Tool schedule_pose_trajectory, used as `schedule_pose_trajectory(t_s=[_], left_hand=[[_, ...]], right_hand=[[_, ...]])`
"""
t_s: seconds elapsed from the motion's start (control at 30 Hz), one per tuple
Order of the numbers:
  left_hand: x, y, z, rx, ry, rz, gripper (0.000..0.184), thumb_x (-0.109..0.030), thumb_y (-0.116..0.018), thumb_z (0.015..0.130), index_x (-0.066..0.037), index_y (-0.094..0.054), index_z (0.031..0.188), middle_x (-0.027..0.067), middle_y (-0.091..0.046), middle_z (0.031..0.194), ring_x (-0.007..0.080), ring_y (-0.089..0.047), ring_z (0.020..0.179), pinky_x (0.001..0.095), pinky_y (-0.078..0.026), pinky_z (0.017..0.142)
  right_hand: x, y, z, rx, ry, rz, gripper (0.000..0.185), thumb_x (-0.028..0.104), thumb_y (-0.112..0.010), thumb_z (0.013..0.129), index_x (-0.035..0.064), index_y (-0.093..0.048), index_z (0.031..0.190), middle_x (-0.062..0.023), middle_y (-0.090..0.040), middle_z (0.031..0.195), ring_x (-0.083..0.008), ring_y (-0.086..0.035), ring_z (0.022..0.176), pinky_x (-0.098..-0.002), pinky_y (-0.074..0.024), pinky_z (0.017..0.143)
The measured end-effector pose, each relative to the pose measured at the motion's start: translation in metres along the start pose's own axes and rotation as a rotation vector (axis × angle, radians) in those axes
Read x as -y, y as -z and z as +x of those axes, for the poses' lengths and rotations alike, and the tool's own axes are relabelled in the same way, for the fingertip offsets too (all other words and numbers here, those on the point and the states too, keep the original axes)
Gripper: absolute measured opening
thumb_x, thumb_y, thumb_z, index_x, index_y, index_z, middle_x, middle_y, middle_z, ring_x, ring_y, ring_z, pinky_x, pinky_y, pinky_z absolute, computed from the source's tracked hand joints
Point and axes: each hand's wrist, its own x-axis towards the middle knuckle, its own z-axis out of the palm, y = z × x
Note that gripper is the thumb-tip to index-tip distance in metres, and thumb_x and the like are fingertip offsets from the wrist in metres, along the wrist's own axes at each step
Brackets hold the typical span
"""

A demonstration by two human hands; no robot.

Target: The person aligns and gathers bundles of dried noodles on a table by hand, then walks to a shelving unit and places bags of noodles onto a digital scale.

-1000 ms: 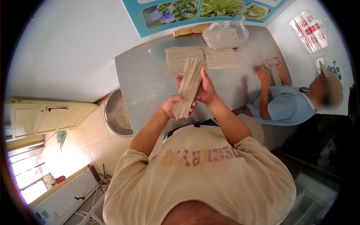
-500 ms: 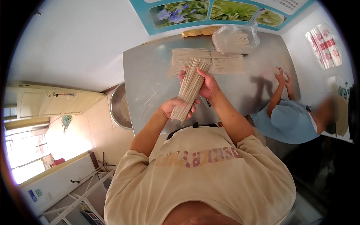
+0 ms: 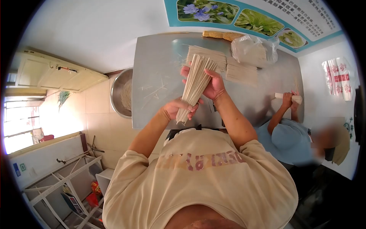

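Bundle of thin, pale beige strands [image 3: 196, 79], fanned at top, left fingers [image 3: 193, 110] and right fingers [image 3: 185, 71] clamped around it

Shone brightest at the window [image 3: 23, 128] — burned to white, spilled glare over the floor [image 3: 68, 118]. Bowed toward black edges, sank dark at lower right — blurred over the other person's head [image 3: 331, 140].

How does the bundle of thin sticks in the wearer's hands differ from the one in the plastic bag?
The held bundle is bare; the bagged bundle sits in a clear bag.
The held bundle is gripped by the left hand and right hand; the bagged bundle lies on the table.
Both are pale, thin strands.
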Motion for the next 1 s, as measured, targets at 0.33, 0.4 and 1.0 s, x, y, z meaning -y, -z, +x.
schedule_pose_trajectory(t_s=[0.33, 0.4, 1.0], left_hand=[[-0.004, 0.007, -0.022, 0.228, -0.039, -0.178, 0.071, -0.013, -0.068, 0.082, 0.011, -0.037, 0.142, 0.0210, -0.065, 0.096, 0.0300, -0.071, 0.077, 0.0413, -0.061, 0.068], [-0.003, 0.001, -0.022, 0.247, -0.044, -0.213, 0.077, -0.013, -0.067, 0.081, 0.011, -0.032, 0.145, 0.0233, -0.065, 0.100, 0.0318, -0.072, 0.077, 0.0421, -0.061, 0.070], [-0.030, 0.086, -0.050, -0.951, -0.335, 0.268, 0.081, -0.060, -0.055, 0.095, -0.001, -0.039, 0.148, 0.0103, -0.050, 0.144, 0.0231, -0.041, 0.137, 0.0434, -0.032, 0.114]], right_hand=[[-0.009, -0.022, 0.016, -0.076, -0.072, -0.112, 0.059, 0.018, -0.074, 0.086, 0.0002, -0.047, 0.136, -0.0200, -0.060, 0.124, -0.0356, -0.056, 0.124, -0.0527, -0.0446, 0.109], [-0.013, -0.020, 0.017, -0.029, -0.059, -0.069, 0.053, 0.019, -0.075, 0.086, 0.0014, -0.051, 0.130, -0.0169, -0.062, 0.118, -0.0331, -0.059, 0.118, -0.0504, -0.0453, 0.109], [-0.043, -0.067, 0.046, -0.172, 0.501, -0.931, 0.046, -0.001, -0.073, 0.083, -0.0015, -0.055, 0.125, -0.0032, -0.064, 0.089, -0.0140, -0.063, 0.079, -0.0302, -0.0531, 0.078]])
